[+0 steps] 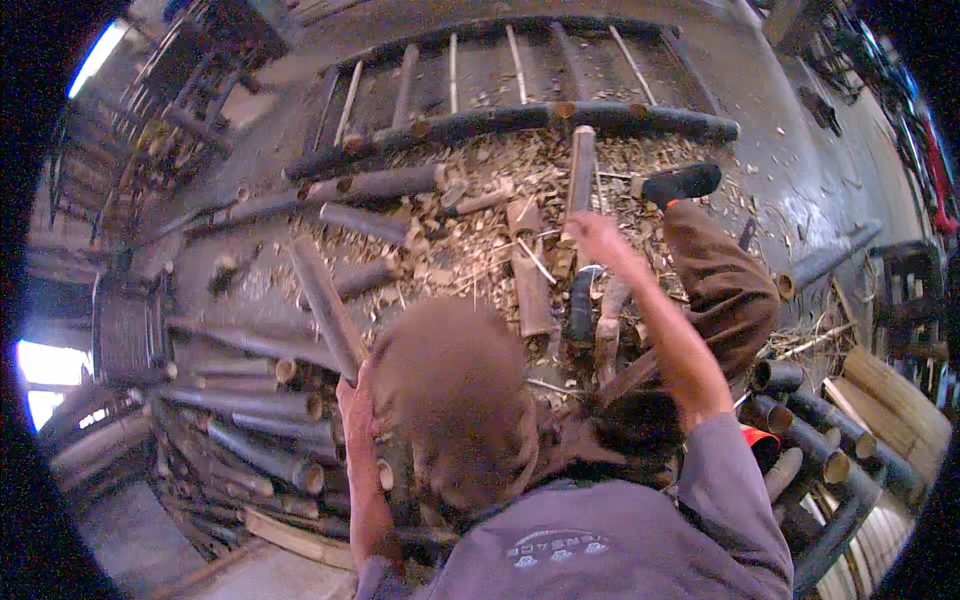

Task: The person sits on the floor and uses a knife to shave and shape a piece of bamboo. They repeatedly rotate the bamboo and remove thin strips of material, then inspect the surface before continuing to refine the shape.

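My left hand (359, 392) is closed round the near end of a brown bamboo pole (326, 300), which slants away to the far left beside my brown-trousered left knee. Out in front, my right hand (597, 240) has its fingers closed at the lower end of a shorter bamboo length (582, 172), which points away from me. A pale end shows by those fingers; the exact grip is partly hidden. Just below that hand lie a dark cylindrical object (580, 305) and a brown bamboo piece (531, 292).
Pale wood chips (470, 240) cover the floor ahead. Beyond them lies a ladder-like bamboo frame (520, 115). Bamboo poles (265, 402) are stacked at the left, with more cut tubes (800, 420) at the right. My right foot (684, 184) rests near the frame.
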{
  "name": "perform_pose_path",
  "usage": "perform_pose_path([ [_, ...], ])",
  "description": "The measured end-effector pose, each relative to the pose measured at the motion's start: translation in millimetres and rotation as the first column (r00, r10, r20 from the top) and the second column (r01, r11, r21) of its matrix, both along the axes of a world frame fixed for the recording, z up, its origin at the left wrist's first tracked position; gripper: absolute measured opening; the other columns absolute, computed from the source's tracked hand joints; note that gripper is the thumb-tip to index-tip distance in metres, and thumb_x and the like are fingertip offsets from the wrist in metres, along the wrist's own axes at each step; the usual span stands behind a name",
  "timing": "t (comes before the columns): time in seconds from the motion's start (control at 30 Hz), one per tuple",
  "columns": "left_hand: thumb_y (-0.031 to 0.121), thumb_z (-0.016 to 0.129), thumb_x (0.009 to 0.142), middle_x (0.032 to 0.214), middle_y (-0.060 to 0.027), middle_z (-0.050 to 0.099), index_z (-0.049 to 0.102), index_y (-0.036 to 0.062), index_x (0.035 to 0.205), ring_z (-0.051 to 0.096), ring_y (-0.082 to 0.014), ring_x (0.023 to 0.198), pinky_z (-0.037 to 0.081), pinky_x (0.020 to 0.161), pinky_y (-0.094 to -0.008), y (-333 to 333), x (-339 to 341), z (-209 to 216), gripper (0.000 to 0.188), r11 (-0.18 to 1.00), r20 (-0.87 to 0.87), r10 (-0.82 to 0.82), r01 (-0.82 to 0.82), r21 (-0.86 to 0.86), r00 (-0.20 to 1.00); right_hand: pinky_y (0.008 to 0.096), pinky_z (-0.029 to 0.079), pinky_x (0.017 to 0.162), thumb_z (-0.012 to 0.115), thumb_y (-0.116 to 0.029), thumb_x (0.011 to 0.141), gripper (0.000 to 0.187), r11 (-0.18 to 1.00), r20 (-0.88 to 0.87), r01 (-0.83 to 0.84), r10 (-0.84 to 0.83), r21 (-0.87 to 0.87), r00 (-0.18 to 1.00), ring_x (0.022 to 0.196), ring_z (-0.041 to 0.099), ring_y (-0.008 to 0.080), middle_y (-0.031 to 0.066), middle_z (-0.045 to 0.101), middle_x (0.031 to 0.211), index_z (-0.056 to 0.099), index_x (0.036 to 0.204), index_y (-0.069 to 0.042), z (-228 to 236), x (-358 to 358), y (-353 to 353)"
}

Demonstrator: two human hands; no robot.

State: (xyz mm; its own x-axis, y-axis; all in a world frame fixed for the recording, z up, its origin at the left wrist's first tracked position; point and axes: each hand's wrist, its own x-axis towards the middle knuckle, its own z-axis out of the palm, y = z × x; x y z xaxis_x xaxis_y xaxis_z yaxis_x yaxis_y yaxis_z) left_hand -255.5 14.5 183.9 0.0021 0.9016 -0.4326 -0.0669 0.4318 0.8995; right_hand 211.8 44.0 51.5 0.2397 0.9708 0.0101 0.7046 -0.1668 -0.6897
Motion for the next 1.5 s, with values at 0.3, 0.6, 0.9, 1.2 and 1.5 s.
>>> perform_pose_path([
  [0.3,0.033,0.064,0.087,0.081,-0.0104,0.065,0.058,-0.0013,0.108,0.062,-0.0145,0.073,0.051,0.064,-0.0306,58,39,-72,0.040,0.880,-0.425,-0.464,0.460,-0.119,0.777,0.0484,0.039,0.097,0.062,-0.040,0.083,0.085,0.724,0.241,0.647,-0.601,-0.239,0.762,0.111,0.053,0.0414,0.0290,0.054,0.119,0.015,0.147,-0.008,-61,-39,41],
  [0.6,0.038,0.062,0.089,0.083,-0.0090,0.063,0.059,-0.0031,0.107,0.055,-0.0150,0.066,0.048,0.062,-0.0319,123,145,-135,0.045,0.859,-0.383,-0.504,0.496,-0.127,0.774,0.0331,0.050,0.069,0.070,-0.032,0.082,0.058,0.792,-0.688,0.430,-0.599,-0.434,0.409,0.080,0.060,0.0183,0.0102,0.062,0.099,0.048,0.123,0.003,-16,-41,41],
  [0.9,0.038,0.062,0.089,0.088,-0.0122,0.062,0.058,-0.0048,0.103,0.056,-0.0174,0.076,0.048,0.068,-0.0340,134,191,-161,0.045,0.910,-0.163,-0.409,0.391,-0.136,0.898,0.0256,0.046,0.077,0.072,-0.027,0.083,0.061,0.884,-0.912,0.249,-0.411,-0.395,0.012,0.091,0.055,0.0110,0.0012,0.058,0.105,0.046,0.130,0.001,-2,-145,-18],
  [1.2,0.039,0.063,0.089,0.090,-0.0127,0.064,0.059,-0.0063,0.103,0.057,-0.0178,0.078,0.048,0.070,-0.0343,115,193,-138,0.047,0.921,-0.120,-0.390,0.389,-0.028,0.913,0.0266,0.047,0.072,0.064,-0.039,0.087,0.068,0.891,-0.881,0.202,-0.441,-0.406,0.174,0.088,0.056,0.0118,0.0055,0.061,0.109,0.039,0.138,-0.001,-16,-154,-24],
  [1.5,0.028,0.073,0.081,0.107,-0.0102,0.062,0.055,-0.0009,0.116,0.056,-0.0190,0.096,0.044,0.087,-0.0325,128,171,-125,0.049,0.938,-0.252,-0.222,0.277,0.208,0.942,0.0344,0.043,0.093,0.059,-0.040,0.089,0.062,0.904,-0.164,0.408,-0.425,-0.127,0.890,0.106,0.056,0.0235,0.0172,0.058,0.119,0.043,0.136,-0.003,-16,-36,-13],
])
